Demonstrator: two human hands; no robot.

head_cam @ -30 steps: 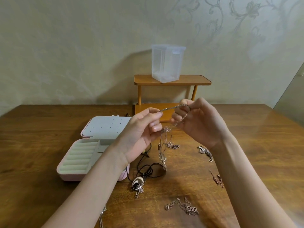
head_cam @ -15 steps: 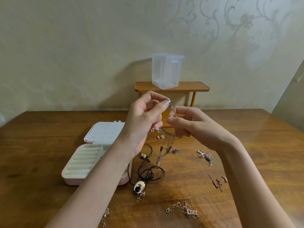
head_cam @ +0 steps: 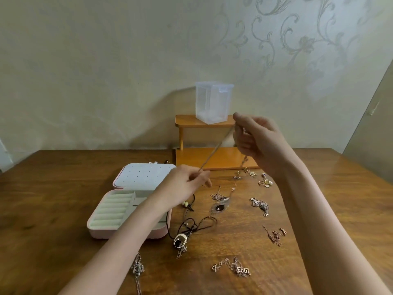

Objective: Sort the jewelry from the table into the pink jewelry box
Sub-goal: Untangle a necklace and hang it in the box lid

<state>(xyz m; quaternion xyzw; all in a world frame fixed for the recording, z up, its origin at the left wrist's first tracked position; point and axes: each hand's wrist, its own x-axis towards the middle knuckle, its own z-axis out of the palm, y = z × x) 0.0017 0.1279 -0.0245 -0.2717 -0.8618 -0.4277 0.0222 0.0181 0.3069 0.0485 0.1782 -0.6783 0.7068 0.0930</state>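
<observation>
stretching a thin chain (head_cam: 214, 149) taut above the table (head_cam: 53, 188), the left hand (head_cam: 182, 184) and right hand (head_cam: 255, 141) each pinch an end; next likely lowering it into the open pink jewelry box (head_cam: 127, 209), which calls for keeping it untangled.

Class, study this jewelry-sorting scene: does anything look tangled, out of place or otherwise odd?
Mildly. The black cord necklace lies in tangled loops beside the pink jewelry box, and loose chains lie scattered across the table. The thin chain stretched between both hands looks fine.
</observation>
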